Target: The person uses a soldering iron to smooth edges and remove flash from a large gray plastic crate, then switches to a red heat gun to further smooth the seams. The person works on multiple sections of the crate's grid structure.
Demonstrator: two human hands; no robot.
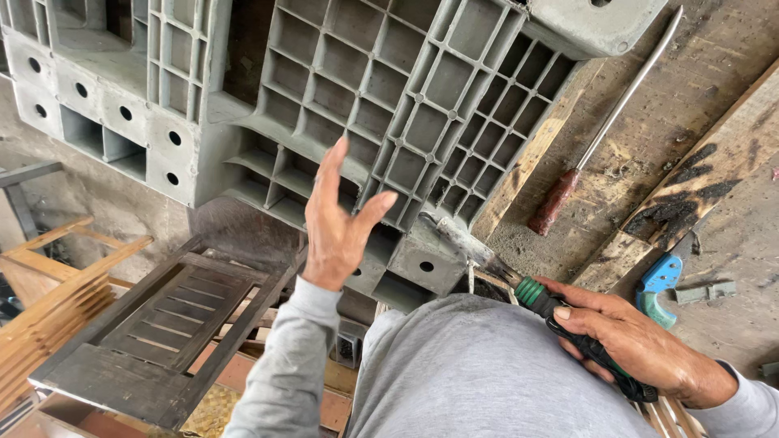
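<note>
My left hand [337, 223] is raised with fingers apart and holds nothing, in front of the underside of a grey plastic pallet [422, 89] with a ribbed grid. My right hand [633, 341] grips the green and black handle of a tool [540, 298], whose flat metal tip [475, 243] touches the pallet's lower corner block. I wear grey sleeves.
A long screwdriver with a reddish handle [560, 199] lies on the worn wooden bench [690, 89]. A blue-handled tool [659, 280] lies to the right. A dark slatted wooden rack [162, 324] and light wooden pieces [49, 300] stand at the lower left.
</note>
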